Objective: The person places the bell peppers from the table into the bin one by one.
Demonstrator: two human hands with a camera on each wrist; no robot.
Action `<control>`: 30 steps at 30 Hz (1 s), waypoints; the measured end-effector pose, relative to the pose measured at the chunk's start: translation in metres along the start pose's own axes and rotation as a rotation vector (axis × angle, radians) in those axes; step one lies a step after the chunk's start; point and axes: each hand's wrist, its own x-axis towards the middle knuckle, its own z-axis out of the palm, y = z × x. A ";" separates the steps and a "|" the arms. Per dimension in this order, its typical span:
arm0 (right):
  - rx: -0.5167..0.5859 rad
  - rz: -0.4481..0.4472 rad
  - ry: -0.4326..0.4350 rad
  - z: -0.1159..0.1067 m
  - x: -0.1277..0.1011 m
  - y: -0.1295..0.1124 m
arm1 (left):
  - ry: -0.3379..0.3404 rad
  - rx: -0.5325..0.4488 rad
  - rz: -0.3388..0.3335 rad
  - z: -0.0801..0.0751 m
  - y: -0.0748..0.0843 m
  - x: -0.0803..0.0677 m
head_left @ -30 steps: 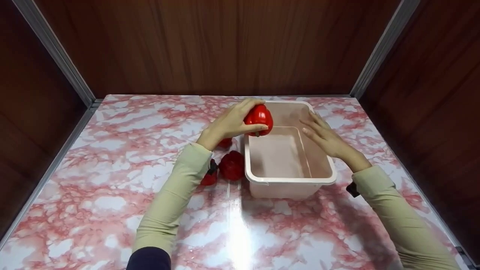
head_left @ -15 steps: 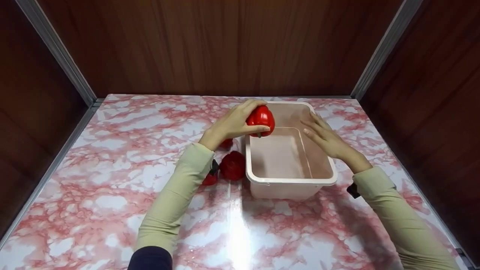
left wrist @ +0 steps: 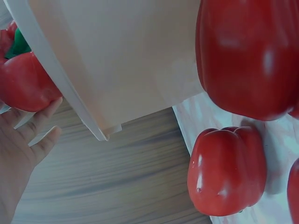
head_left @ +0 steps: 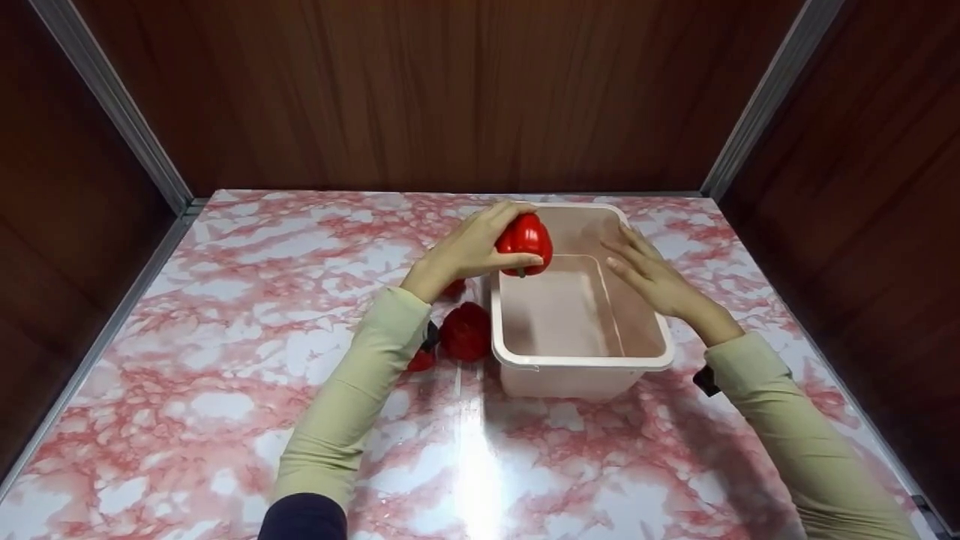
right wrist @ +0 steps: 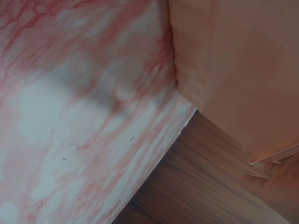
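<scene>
My left hand [head_left: 474,246] grips a red bell pepper [head_left: 527,241] above the left rim of a pale pink plastic bin [head_left: 581,361]. In the left wrist view, the held pepper [left wrist: 29,83] shows its green stem beside the bin's rim, with fingertips under it. My right hand [head_left: 654,279] has its fingers extended over the bin's right rim. Seen from the right wrist, that hand [right wrist: 275,186] is close to the bin's edge; whether it touches cannot be told. The visible floor of the bin is bare.
Left of the bin, several red peppers stand on the marbled tabletop [head_left: 225,442], including a dark red one [head_left: 465,331] and one [head_left: 421,361] partly behind my left sleeve. Wood-grain panels [head_left: 450,97] rise at the back and both sides.
My left hand and the pepper have shifted slightly to the right over the bin. The right hand and the bin look almost unmoved.
</scene>
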 end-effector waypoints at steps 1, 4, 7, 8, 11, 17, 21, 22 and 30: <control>0.002 0.000 0.001 0.000 0.000 0.000 | -0.002 0.002 -0.001 0.000 0.000 0.000; 0.004 0.000 0.003 0.000 0.000 0.000 | 0.000 0.004 0.001 0.001 0.000 0.000; 0.002 -0.002 0.003 0.000 0.000 0.000 | 0.006 0.012 0.005 0.002 0.000 0.001; 0.001 -0.004 0.003 0.000 0.000 -0.001 | 0.008 0.014 0.005 0.002 0.000 0.001; -0.005 -0.008 0.000 0.000 0.000 -0.001 | 0.012 0.019 0.007 0.004 0.000 0.001; -0.013 -0.009 -0.003 0.000 0.000 0.000 | 0.012 0.016 0.010 0.006 0.000 0.001; -0.008 -0.013 -0.005 0.000 0.000 0.000 | 0.006 0.013 0.009 0.008 -0.001 0.001; -0.006 -0.013 -0.005 0.000 0.000 0.000 | 0.006 0.014 0.010 0.008 -0.001 0.001; 0.001 -0.011 -0.002 0.000 0.000 0.001 | 0.007 0.014 0.019 0.011 -0.005 0.001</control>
